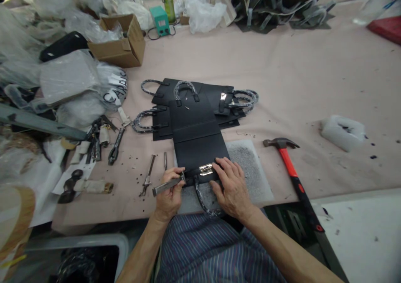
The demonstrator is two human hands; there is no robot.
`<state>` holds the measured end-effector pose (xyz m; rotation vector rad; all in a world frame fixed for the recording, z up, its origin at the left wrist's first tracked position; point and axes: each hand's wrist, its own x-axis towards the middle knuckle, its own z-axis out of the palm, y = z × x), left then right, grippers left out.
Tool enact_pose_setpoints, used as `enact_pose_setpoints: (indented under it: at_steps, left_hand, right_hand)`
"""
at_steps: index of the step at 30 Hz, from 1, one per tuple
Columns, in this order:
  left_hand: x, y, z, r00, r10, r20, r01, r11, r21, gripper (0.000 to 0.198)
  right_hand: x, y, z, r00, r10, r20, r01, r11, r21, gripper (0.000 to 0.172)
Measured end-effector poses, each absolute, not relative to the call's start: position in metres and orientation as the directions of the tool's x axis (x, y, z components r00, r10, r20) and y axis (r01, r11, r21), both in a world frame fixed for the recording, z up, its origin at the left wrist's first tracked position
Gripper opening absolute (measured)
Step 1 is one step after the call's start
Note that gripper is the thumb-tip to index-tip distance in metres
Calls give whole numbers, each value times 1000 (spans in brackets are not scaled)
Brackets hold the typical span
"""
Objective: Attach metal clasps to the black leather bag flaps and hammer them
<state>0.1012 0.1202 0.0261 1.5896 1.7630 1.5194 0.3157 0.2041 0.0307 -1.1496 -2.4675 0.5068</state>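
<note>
A black bag panel [197, 134] lies unfolded before me, with plastic-wrapped handles at both ends. Near its close end sits a shiny metal clasp [206, 169] on a black strap. My left hand [169, 193] is closed around a metal punch-like tool [166, 187], whose wider end meets the panel left of the clasp; its exact kind is unclear. My right hand [232, 187] lies on the panel's right edge, fingers spread, fingertips beside the clasp. Under the panel is a speckled whitish board [250, 170]. More black bag panels [159, 122] with wrapped handles lie stacked behind.
A claw hammer [293, 174] lies to the right, its handle over the table edge. Left are a slim metal tool [148, 176], another hammer [70, 187] and pliers-like tools [116, 147]. A cardboard box [134, 44] and plastic-wrapped goods stand behind; a white block [343, 132] sits far right.
</note>
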Motion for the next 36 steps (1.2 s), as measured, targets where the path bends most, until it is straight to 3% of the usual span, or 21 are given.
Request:
enact_pose_setpoints:
  at_steps: [16,30,36]
  left_hand:
    - [88,135,40,-143,934,328,608,-179,773,12]
    - [93,142,44,-101,947,305,706,-147,693,11]
    - [99,137,40,-189,916,353,708,-122,695,11]
  right_hand:
    - [314,205,36,-573,801,173,642,570,-512,44]
    - [315,205,35,-565,800,204,621,574,-534,43]
    - [315,204,32,-560,799,217,615,577,-537,43]
